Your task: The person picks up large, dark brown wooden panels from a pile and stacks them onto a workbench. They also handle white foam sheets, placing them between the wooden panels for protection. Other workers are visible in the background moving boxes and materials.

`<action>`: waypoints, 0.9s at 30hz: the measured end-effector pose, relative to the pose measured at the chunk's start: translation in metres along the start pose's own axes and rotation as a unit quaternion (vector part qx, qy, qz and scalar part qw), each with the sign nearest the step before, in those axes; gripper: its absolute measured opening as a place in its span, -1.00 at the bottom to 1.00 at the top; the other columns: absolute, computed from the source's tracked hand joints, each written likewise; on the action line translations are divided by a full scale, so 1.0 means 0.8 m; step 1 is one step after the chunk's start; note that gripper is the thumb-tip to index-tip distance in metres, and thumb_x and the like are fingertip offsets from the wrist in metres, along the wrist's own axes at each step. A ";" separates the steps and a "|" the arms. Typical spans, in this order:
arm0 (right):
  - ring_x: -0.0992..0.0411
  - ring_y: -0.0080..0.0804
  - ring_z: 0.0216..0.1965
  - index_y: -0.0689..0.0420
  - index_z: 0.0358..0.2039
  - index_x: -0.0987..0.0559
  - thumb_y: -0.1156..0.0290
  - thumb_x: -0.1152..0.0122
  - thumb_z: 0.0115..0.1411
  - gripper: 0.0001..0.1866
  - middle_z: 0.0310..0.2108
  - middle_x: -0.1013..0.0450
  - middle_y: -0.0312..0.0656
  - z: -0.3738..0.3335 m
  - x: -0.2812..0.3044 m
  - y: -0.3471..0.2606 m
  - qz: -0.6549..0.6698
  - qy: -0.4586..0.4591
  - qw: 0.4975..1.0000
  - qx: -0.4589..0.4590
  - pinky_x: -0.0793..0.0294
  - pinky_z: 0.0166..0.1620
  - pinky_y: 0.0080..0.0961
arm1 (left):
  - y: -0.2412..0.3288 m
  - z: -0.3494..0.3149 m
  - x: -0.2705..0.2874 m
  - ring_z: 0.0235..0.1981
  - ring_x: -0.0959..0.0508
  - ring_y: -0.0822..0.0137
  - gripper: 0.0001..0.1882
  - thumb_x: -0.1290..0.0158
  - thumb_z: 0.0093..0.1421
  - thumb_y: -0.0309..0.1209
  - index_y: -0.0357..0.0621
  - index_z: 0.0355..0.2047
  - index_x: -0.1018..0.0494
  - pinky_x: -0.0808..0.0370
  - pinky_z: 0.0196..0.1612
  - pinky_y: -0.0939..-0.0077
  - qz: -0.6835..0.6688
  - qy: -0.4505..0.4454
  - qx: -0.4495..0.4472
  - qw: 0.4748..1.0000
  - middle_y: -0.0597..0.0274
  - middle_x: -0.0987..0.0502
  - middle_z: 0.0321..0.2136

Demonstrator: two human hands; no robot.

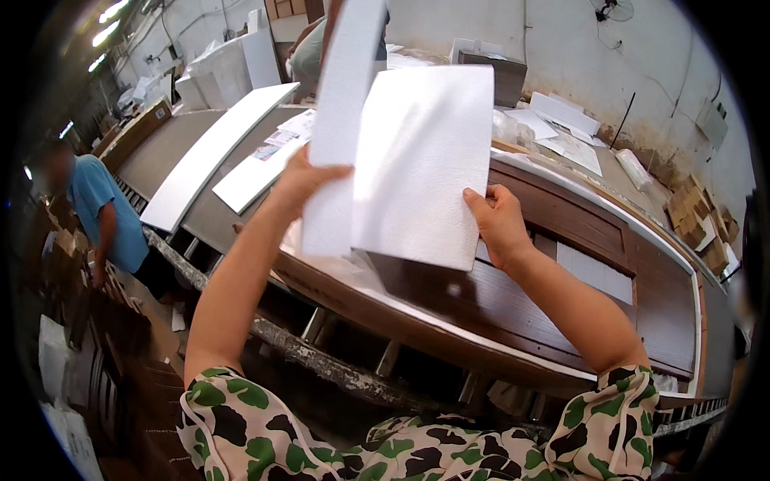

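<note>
My left hand [311, 183] is closed round a long white foam strip [343, 96], its thumb lying across the front. The strip stands nearly upright, and its top runs out of view. Beside it, a wider white foam sheet [425, 152] is raised in front of me, with my right hand [499, 223] pinching its right edge. Strip and sheet overlap at the sheet's left edge. Below them lies a dark brown panelled board [553, 321] in a long carton [385, 317], edged with white foam. Clear plastic film shows at the carton's left part.
A long white foam strip [215, 164] and a shorter white piece [253, 178] with papers lie on the left of the roller conveyor [281, 333]. A person in a blue shirt [108, 204] stands far left; another person [309, 56] is behind the strip. White sheets [569, 148] lie back right.
</note>
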State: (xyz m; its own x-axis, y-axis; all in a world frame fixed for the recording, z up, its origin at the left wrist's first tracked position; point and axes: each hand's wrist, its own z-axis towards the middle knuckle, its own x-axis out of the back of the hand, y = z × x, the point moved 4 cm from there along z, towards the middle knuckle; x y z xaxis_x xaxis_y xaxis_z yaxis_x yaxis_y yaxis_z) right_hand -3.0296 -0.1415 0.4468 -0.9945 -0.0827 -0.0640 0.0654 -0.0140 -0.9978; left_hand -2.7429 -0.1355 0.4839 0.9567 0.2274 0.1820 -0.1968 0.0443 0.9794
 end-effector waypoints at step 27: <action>-0.49 -0.23 -0.60 0.56 -0.23 -0.33 0.23 0.15 0.24 -0.51 -0.43 -0.46 0.11 0.051 -0.133 0.043 -0.340 -0.228 0.879 -0.245 -0.47 -0.67 -0.41 | -0.087 0.114 0.066 -0.03 -0.38 0.19 -0.37 -0.01 0.13 -0.21 -0.37 0.09 -0.12 -0.31 0.02 0.36 0.000 -0.112 0.216 0.970 -0.04 -0.35 -0.05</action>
State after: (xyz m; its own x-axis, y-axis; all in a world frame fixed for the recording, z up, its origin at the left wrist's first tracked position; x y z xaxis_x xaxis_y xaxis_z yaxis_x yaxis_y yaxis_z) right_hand -2.9184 -0.1742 0.4199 -0.6471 -0.6131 0.4533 -0.6852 0.2070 -0.6983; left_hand -2.6593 -0.2150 0.4330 0.9889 0.0079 0.1481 -0.1341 -0.3784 0.9159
